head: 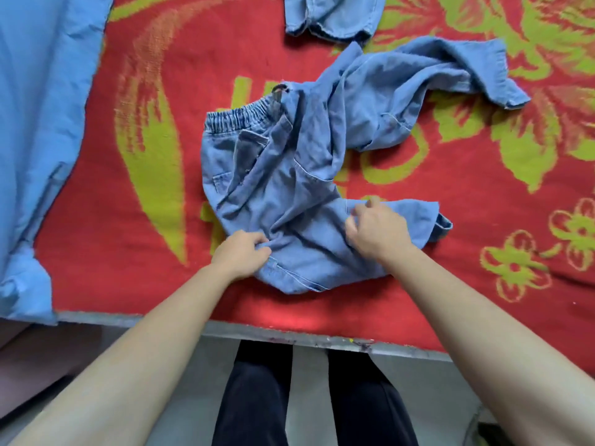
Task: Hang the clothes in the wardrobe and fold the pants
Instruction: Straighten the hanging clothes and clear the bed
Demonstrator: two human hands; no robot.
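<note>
Light blue garment (38,123) lies at 9 o'clock of the view, spread over the left part of the bed and hanging past its near edge. Red and green patterned blanket (145,75) covers the bed surface. Left hand (241,252), fingers curled, pinches a bunch of denim at the near left edge of the pants (289,162), at 7 o'clock from the pants' middle. The pants lie crumpled and unfolded at the centre of the blanket. Their elastic waistband (238,119) is at 11 o'clock. One leg runs off to 2 o'clock and the other to 4 o'clock, ending in a turned cuff (444,225). Dark-trousered legs (254,397) of the person stand at 6 o'clock, on the floor below the bed edge. A second denim garment (335,14) lies at 12 o'clock, cut off by the top of the view and apart from the pants. Right hand (375,230), fingers curled, rests on top of the nearer leg at 4 o'clock from the pants' middle, gathering a fold of cloth just short of the cuff.
</note>
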